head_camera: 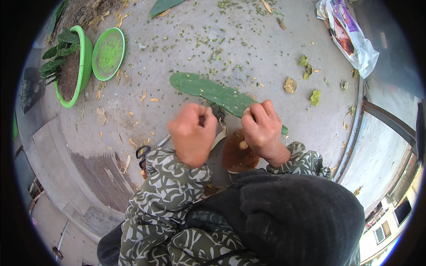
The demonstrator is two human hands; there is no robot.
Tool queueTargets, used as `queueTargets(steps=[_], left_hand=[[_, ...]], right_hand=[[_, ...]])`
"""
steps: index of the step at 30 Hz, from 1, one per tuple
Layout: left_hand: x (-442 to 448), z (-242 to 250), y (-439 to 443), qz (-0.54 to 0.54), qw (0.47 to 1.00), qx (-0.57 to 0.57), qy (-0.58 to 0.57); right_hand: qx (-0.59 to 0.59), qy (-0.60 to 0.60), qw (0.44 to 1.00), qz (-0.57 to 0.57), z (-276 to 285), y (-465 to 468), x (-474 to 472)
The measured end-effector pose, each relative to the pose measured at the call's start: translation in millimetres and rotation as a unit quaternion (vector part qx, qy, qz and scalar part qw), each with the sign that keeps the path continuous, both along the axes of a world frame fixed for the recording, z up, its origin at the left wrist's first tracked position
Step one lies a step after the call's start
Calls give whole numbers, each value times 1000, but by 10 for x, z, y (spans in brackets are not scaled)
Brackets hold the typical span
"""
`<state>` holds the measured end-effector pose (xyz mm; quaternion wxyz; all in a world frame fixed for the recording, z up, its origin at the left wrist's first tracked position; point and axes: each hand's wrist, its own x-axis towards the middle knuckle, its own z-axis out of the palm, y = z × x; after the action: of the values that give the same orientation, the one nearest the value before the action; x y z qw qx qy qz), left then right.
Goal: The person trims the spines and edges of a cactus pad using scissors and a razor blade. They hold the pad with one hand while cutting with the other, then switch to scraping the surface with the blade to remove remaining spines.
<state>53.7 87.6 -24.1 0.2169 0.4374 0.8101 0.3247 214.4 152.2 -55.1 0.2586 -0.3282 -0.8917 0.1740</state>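
Note:
A long, flat green cactus pad [213, 91] lies slantwise before me, its lower right end under my right hand [263, 129]. The fingers of my right hand are curled closed around the pad near that end. My left hand [193, 133] is a loose, slightly blurred fist just below the pad's middle; whether something small is pinched between thumb and forefinger cannot be told. A dark clump [218, 111] and a pale dry strip [220, 134] lie between the hands. The brown toe of a shoe [238, 154] shows beneath my right hand.
Black-handled scissors [142, 153] lie beside my left sleeve. A green planter [87, 63] of soil and cactus and a green round dish [108, 55] stand at the upper left. Small green bits litter the concrete. A stone [290, 85], dry leaves [315, 97] and a printed plastic bag [349, 36] lie right.

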Motion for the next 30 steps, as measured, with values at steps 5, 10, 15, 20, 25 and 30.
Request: queueTargets(steps=[5,10,15,20,25,30], left_hand=[[144,-61,25,-94,992,41,76],[-16,-48,62,-4,999,-11,47],[113,-47,68,-18,999,10,-40],[-57,-75,126,-43,987,-84,128],[-202,16,130,-12,997,-81,0],[-61,14,161,19,973,-102,-205]], right_hand=[[-3,-10,1000,20,17,15,2],[8,-7,1000,14,16,10,-17],[1,-17,1000,15,28,15,-12],[16,-22,999,46,18,39,-1],[11,-30,998,52,21,79,31],[18,-37,997,60,25,104,47]])
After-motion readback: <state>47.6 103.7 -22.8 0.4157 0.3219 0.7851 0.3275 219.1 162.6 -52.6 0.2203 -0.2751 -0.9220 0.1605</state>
